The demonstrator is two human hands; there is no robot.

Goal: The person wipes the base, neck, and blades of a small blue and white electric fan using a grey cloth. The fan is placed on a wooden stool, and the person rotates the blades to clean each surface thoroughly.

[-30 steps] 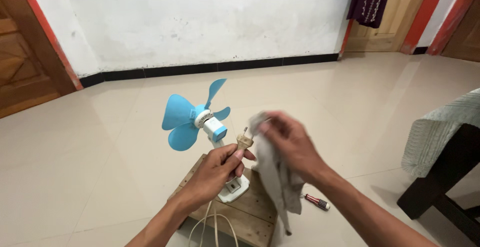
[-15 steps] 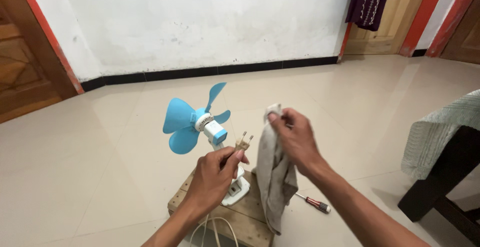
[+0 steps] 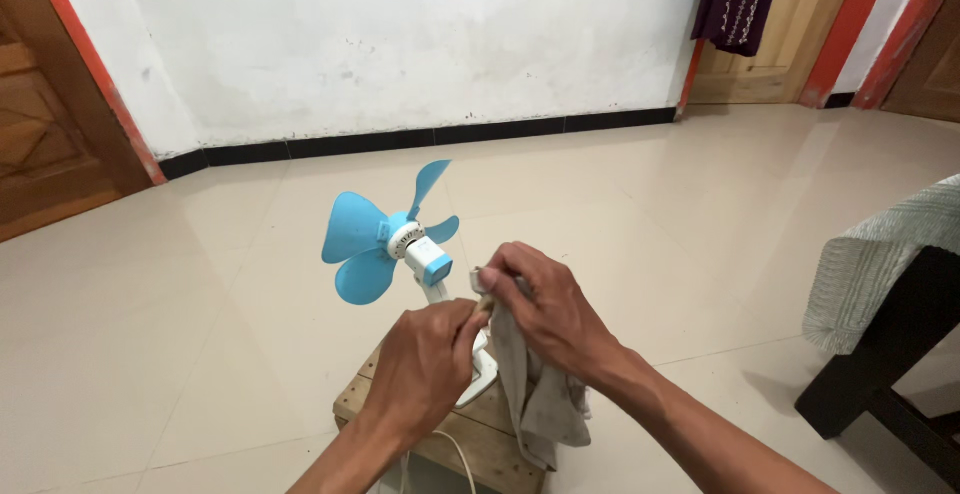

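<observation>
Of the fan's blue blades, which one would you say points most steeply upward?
The narrow blade at the top right of the hub rises almost upright; the two broad blades spread left and the small one points right.

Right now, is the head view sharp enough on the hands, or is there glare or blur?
Head view: left hand, right hand and grey cloth are sharp, no motion blur. Soft sheen lies on the tiled floor, no harsh glare. The blue fan is evenly lit. The plug is hidden by the hands and cloth.

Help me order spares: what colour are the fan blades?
Light blue fan blades, clearest in the head view.
</observation>
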